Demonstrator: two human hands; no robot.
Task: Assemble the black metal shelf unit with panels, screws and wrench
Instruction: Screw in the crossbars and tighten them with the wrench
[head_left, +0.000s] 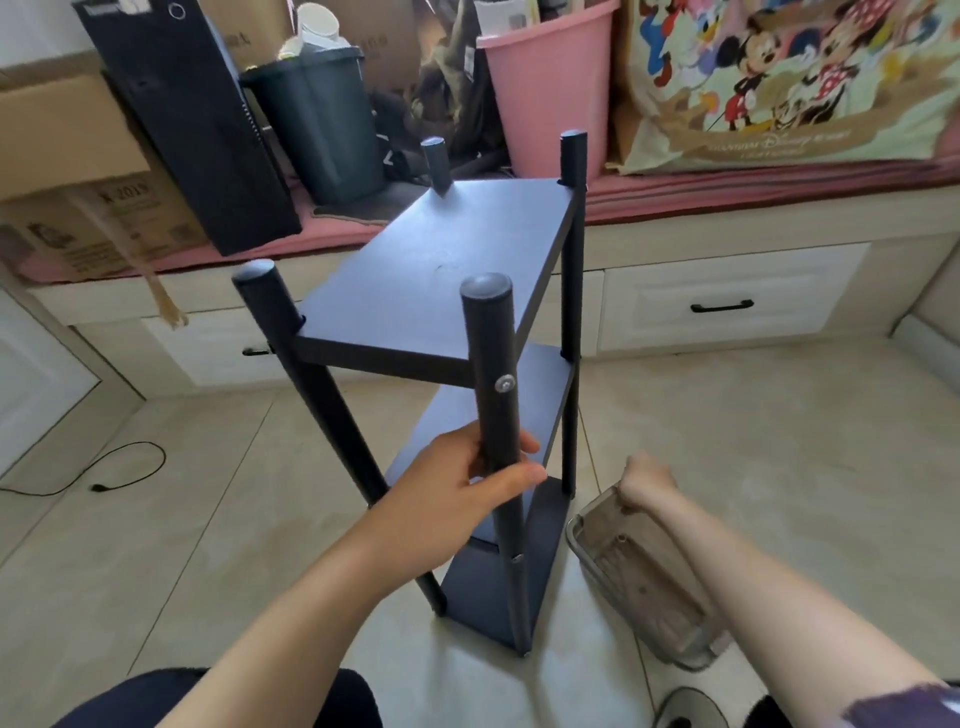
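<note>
A pink bucket (545, 88) stands beside a dark bin (317, 124) on the bench, near cardboard boxes (67, 171).

shelf unit (441, 270) matt black; tray (644, 587) clear plastic.

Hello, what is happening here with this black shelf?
A person is assembling a black shelf that stands upright on the tiled floor. The left hand grips the nearest post below a screw. The right hand reaches into a clear tray beside the shelf; what it holds is not visible.
</note>
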